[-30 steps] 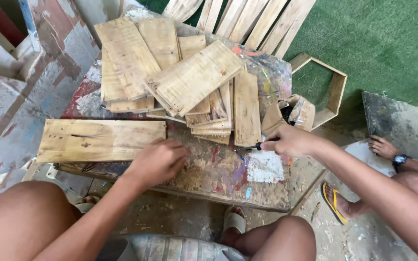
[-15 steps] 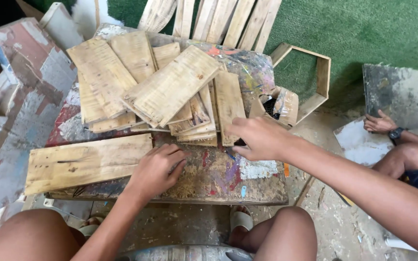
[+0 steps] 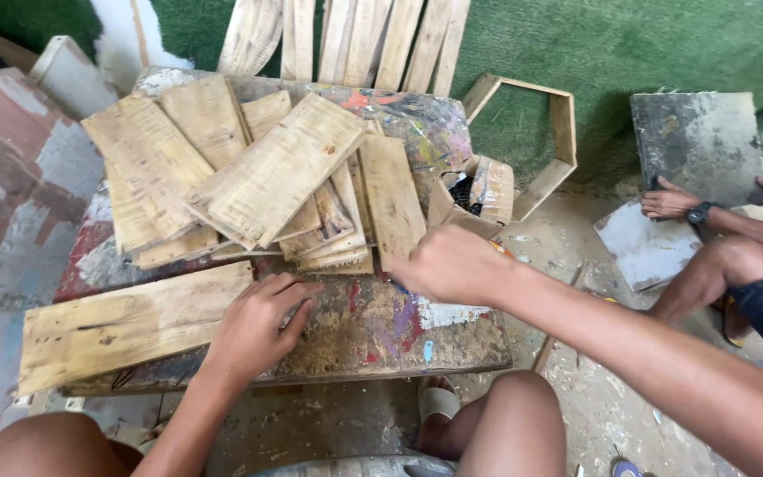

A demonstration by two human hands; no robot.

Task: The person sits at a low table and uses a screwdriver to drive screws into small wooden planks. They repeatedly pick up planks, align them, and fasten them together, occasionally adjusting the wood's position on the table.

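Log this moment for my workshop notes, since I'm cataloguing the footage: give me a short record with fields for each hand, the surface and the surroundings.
left hand: flat on the end of a long wooden plank
right hand: closed, at the foot of the pile of short boards; any held item is hidden
surface: paint-smeared table
beside pile: small open box
ground: hexagonal wooden frame
other person: hand on a grey slab

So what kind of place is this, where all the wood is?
Probably a small, informal woodworking or craft workshop. A paint-splattered worktable carries a pile of rough wooden planks, a hexagonal wooden frame lies on the green mat, and another person sits on the dusty floor nearby.
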